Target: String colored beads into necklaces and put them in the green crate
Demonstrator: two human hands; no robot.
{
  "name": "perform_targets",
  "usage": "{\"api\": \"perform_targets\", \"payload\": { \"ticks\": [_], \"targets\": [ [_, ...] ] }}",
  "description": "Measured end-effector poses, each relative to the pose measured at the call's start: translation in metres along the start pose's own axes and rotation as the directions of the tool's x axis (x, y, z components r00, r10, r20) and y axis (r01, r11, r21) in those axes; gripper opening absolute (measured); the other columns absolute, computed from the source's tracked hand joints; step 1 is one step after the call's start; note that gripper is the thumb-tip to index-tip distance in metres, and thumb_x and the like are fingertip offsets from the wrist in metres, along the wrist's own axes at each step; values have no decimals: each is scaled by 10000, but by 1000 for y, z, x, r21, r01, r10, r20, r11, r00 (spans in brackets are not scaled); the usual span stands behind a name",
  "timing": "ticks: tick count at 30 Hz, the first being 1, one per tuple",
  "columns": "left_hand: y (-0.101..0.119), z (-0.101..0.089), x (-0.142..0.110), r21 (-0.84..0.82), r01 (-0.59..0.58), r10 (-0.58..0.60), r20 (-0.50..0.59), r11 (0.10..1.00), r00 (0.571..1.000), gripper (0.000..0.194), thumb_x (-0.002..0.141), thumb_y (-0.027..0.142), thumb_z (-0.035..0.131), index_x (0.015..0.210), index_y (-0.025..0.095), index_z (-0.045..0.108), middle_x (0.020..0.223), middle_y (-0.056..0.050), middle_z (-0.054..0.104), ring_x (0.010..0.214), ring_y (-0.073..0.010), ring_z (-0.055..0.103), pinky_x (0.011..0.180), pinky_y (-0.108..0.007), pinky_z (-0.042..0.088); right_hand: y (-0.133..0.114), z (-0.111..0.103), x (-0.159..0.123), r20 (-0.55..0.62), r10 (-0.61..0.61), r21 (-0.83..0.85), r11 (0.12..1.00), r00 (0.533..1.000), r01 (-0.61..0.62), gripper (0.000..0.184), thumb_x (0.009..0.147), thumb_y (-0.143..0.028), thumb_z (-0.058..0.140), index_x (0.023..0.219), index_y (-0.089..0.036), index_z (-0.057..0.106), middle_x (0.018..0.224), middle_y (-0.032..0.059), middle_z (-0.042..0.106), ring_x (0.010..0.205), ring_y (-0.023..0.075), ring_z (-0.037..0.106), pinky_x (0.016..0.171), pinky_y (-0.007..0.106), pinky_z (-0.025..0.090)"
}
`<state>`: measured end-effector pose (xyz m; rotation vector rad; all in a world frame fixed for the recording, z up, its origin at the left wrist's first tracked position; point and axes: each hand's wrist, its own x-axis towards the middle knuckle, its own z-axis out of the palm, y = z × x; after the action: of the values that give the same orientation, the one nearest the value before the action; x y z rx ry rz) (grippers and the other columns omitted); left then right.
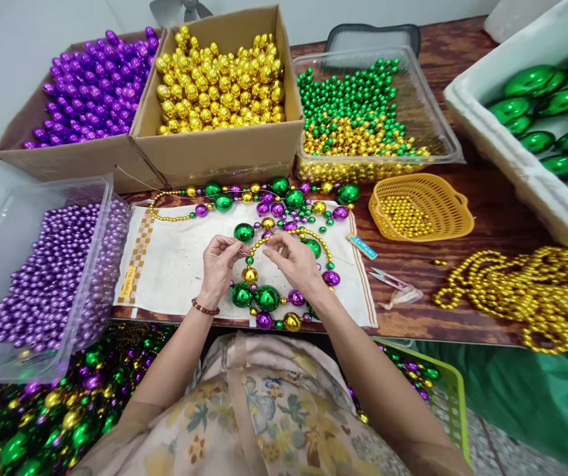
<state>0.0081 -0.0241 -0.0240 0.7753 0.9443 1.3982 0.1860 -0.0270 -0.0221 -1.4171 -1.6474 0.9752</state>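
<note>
Over a white cloth my two hands meet at a bead necklace of green, gold and purple beads with a run of small gold beads. My left hand is closed in a pinch on a thin thread at the necklace's left end. Close by, my right hand pinches the string of small gold beads. The fingertips are only a little apart. Behind them, more strung beads lie along the cloth's far edge, ending in a small gold strand at the left.
Boxes of purple beads and gold beads stand at the back. A clear tub, a yellow basket, small scissors and gold bead strands are to the right. A lilac bead tub stands left.
</note>
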Motion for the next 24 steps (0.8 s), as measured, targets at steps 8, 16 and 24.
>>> {"api": "perform_targets", "payload": {
  "ticks": [8, 16, 24],
  "targets": [
    [0, -1, 0, -4, 1, -1, -21, 1000, 1000, 356, 693, 333, 892, 776, 175, 584, 756, 29, 694, 716, -126, 719, 734, -271, 584, -11, -2, 11, 93, -287, -285, 910, 953, 302, 229, 997, -318, 551, 936, -230, 754, 1042, 59, 685, 878, 176, 638, 697, 279, 434],
    [-2, -3, -4, -113, 100, -100, 6, 989, 995, 410, 736, 401, 867, 806, 207, 512, 726, 45, 683, 794, -133, 729, 890, -309, 559, 2, -24, -3, 123, -10, 643, 762, 992, -72, 201, 850, -356, 700, 745, -206, 616, 981, 48, 705, 954, 189, 643, 830, 331, 489],
    [-7, -3, 3, 228, -59, 31, 124, 972, 992, 337, 825, 426, 771, 770, 208, 521, 587, 59, 576, 561, -98, 581, 633, -244, 484, -9, 3, 8, 181, 136, 820, 526, 974, -226, 320, 755, -400, 773, 718, -205, 522, 630, -32, 561, 609, 111, 547, 507, 212, 340]
  ]
}}
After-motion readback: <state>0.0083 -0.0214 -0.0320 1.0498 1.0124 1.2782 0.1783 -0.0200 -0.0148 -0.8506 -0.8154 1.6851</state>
